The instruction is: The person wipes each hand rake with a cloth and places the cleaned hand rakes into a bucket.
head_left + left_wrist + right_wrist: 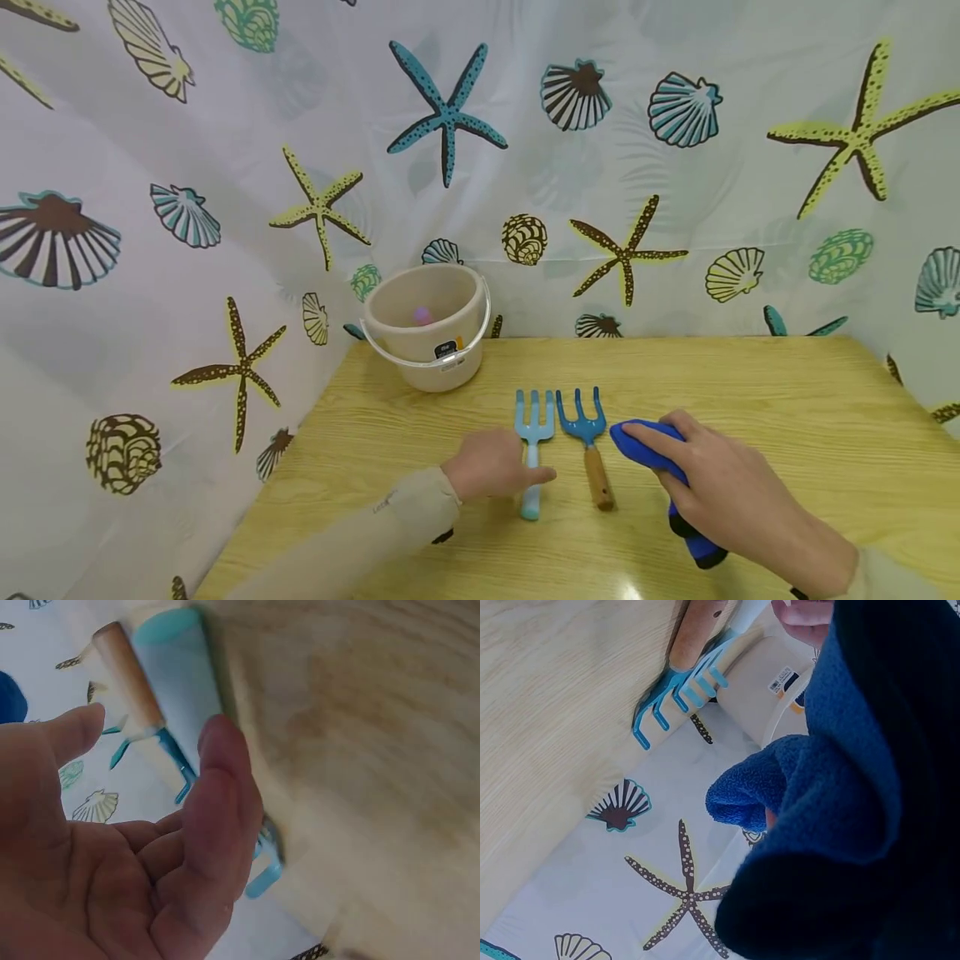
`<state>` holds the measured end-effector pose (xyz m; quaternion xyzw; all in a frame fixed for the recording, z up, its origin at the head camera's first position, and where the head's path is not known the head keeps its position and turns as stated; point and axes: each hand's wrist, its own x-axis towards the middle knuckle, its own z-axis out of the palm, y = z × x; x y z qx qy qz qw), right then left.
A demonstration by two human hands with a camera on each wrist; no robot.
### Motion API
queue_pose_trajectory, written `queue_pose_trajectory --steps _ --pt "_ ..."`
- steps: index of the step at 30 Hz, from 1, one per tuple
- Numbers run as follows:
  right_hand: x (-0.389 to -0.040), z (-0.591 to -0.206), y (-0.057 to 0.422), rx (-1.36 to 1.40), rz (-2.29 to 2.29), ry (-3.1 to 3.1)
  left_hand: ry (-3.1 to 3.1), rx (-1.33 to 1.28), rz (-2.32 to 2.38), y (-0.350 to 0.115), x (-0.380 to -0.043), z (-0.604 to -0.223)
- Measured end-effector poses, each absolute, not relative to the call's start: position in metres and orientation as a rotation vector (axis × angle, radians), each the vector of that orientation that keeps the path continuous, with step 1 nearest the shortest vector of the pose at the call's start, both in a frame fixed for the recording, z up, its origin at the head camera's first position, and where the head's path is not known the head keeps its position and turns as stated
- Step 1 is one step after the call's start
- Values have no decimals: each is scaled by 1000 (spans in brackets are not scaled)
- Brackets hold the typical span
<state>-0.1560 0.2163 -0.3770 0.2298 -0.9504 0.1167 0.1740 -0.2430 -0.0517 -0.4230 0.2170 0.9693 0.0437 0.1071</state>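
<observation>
My left hand (pixel 491 465) is over the handle of a light blue hand fork (pixel 532 479) that lies on the table, tines toward the back. In the left wrist view, its thumb is spread from loosely bent fingers (pixel 221 802), and no object shows between them. Just right of that fork lies a darker blue hand fork with a wooden handle (pixel 597 479). Over the table to its right, my right hand (pixel 723 483) grips a bunched blue terry cloth (pixel 641 446) with black parts. The cloth (pixel 840 765) hides most of that hand in the right wrist view.
A beige bucket (pixel 423 354) with a clear handle stands at the back left of the wooden table (pixel 750 392). A pink and purple thing (pixel 423 316) shows inside it. A white curtain (pixel 525 200) printed with starfish and shells hangs behind and along the sides.
</observation>
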Motion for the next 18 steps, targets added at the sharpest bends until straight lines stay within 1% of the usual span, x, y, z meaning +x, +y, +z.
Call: queue_pose_trajectory --steps 4,10,18 --pt "-156 -380 215 638 338 -2700 2820 596 100 -45 -247 -438" --pt "-157 -385 212 648 334 -2721 2813 511 291 -47 -253 -458" --pt "-161 -387 207 647 346 -2725 2748 384 695 -56 -254 -460"
